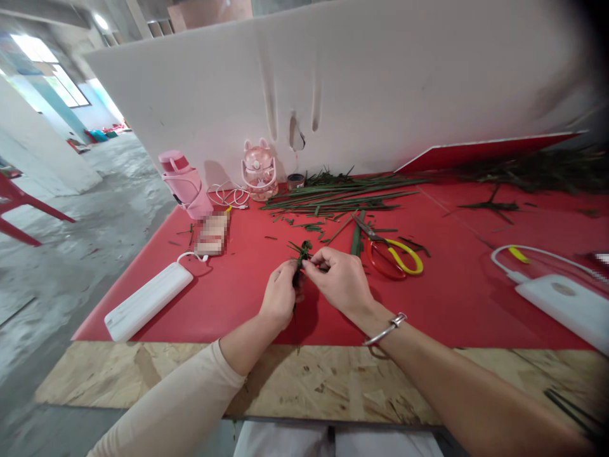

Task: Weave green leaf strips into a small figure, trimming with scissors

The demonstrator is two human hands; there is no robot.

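Observation:
Both hands meet above the red sheet near the table's front. My left hand is closed around a small bundle of dark green plant strips, whose tips stick up past the fingers. With thumb and fingers pinched, my right hand touches the same bundle from the right. Its fingertips partly hide what they grip. Just beyond the right hand lie scissors with red and yellow handles, across a wide green leaf strip. Long green stems and cut scraps lie farther back.
A pink bottle, a clear pink jug and a small dark tin stand along the back by a white board. White power banks with cables lie left and right. Dark foliage is heaped at the back right.

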